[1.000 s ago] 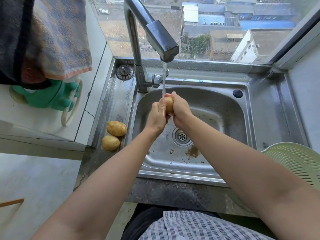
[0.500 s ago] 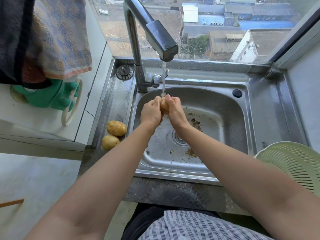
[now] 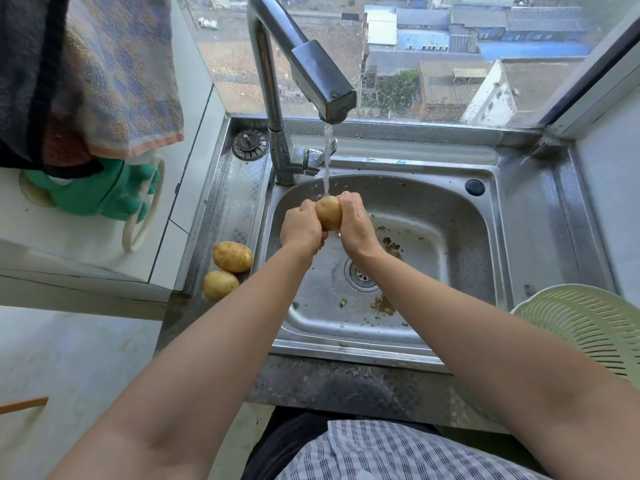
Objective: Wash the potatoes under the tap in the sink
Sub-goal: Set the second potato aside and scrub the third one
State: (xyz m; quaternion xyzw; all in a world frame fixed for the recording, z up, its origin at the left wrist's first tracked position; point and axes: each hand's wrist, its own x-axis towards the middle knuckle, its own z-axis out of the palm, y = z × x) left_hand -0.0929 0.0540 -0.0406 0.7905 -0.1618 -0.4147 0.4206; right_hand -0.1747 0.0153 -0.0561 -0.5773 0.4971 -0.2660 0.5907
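Yellow potato (image 3: 328, 213) under tap (image 3: 320, 83) stream, L grip (image 3: 300, 230) + R grip (image 3: 357, 226) both tight round it

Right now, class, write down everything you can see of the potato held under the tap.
The potato is oval, with yellow-brown skin. It is held between the left hand and right hand, which grip its sides and hide part of it. Water from the tap lands on its top, over the sink.
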